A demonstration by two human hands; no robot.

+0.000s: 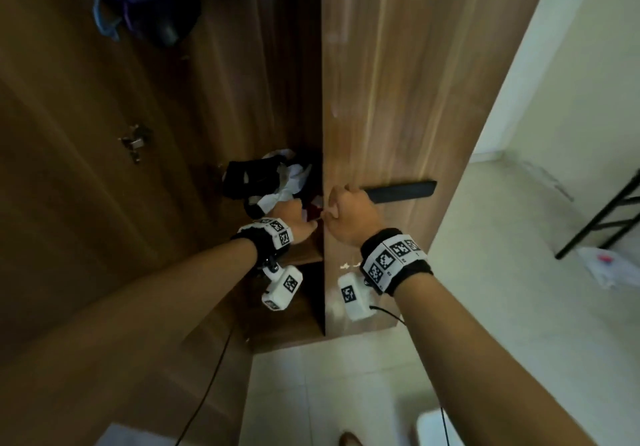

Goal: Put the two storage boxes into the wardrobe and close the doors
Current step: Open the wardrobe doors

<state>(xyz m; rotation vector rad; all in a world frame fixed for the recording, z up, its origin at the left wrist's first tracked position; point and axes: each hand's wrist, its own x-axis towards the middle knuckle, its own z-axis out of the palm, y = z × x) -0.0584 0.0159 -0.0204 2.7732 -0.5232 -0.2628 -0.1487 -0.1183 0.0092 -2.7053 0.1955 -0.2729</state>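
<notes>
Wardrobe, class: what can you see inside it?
Inside the wardrobe, crumpled black and white clothes lie on a shelf. The right door covers the rest; no storage boxes show.

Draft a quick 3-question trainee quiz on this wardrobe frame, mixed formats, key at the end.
1. True or false: the right hand is at the near end of the black handle on the right door.
2. Multiple choice: where is the left hand?
A. Flat on the floor tiles
B. Reaching into the gap beside the right door's edge, near the pile of clothes
C. On the black table leg
3. Fill in: the metal hinge shows on the inner face of the ___ door, which stands open.

Key: 1 true; 2 B; 3 left. Neither storage box is clearly identifiable inside the wardrobe here.
</notes>
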